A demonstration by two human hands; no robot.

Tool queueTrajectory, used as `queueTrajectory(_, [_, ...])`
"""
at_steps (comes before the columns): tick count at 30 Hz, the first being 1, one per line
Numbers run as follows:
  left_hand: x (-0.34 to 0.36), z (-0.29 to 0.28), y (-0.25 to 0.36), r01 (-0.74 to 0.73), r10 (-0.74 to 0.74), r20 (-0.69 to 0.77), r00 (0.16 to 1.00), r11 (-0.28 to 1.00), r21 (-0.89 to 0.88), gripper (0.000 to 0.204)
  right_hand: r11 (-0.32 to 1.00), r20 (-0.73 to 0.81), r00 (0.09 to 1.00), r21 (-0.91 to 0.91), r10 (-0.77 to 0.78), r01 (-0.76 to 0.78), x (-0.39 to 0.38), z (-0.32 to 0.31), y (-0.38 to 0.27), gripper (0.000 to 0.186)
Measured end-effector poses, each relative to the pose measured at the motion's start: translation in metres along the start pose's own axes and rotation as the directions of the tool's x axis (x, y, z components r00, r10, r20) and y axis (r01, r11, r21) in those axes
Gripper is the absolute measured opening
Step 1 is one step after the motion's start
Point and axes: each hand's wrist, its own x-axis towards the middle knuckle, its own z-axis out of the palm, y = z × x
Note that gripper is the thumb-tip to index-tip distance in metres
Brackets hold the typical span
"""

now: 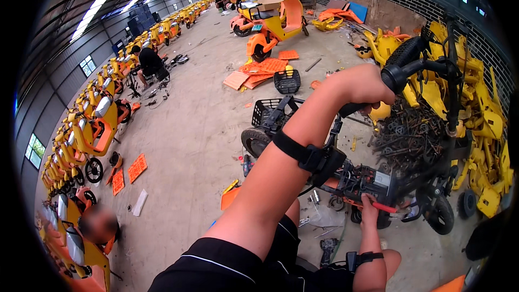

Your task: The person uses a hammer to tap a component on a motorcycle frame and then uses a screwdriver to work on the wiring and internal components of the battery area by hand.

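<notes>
The left hand point(361, 87) is closing in a full fist around the black handlebar grip point(403, 57) of a stripped scooter frame point(357, 176), fingers wrapping the bar just inboard of the ribbed rubber sleeve. The grip's long axis is running up and to the right, away from the fist, so the rubber end is sticking out beyond the knuckles and the stem is dropping down and left of the hold toward the frame. The right hand point(370, 209) is sitting well below that hold, pinching a red cable point(385, 206) at the underside of the frame, next to a grey box point(381, 178). The right hand is the nearer of the 2 to the frame's body; the left is steadying the high end.

Beyond the fist, a heap of yellow plastic panels point(476, 124) is lying to the right, and a tangle of dark metal scrap point(405, 135) is sitting between the panels and the frame. A black basket point(287, 81) is standing on the floor farther off.

The left forearm is covering much of the steering column and the front of the frame, and the right fingertips are tucking behind the cable, so exactly how many are gripping is hard to make out.
</notes>
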Motion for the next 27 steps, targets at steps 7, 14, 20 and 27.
queueTrajectory(7, [-0.004, 0.001, 0.0, 0.014, -0.013, -0.037, 0.999, 0.999, 0.033, 0.035, 0.921, 0.27, 0.937, 0.258, 0.22, -0.291, 0.004, -0.009, 0.003, 0.028])
queueTrajectory(14, [-0.002, 0.005, -0.001, 0.019, -0.016, -0.067, 0.998, 0.999, 0.048, 0.034, 0.839, 0.473, 0.824, 0.27, 0.311, -0.472, 0.004, -0.022, -0.008, 0.021])
queueTrajectory(20, [-0.006, 0.008, 0.006, 0.015, -0.011, -0.105, 0.994, 0.999, 0.034, 0.029, 0.873, 0.566, 0.798, 0.26, 0.208, -0.412, -0.001, -0.016, -0.015, 0.028])
queueTrajectory(27, [-0.003, 0.015, 0.019, 0.073, -0.068, -0.115, 0.991, 0.996, 0.046, 0.032, 0.736, 0.69, 0.673, 0.306, 0.266, -0.605, 0.009, -0.028, -0.023, 0.038])
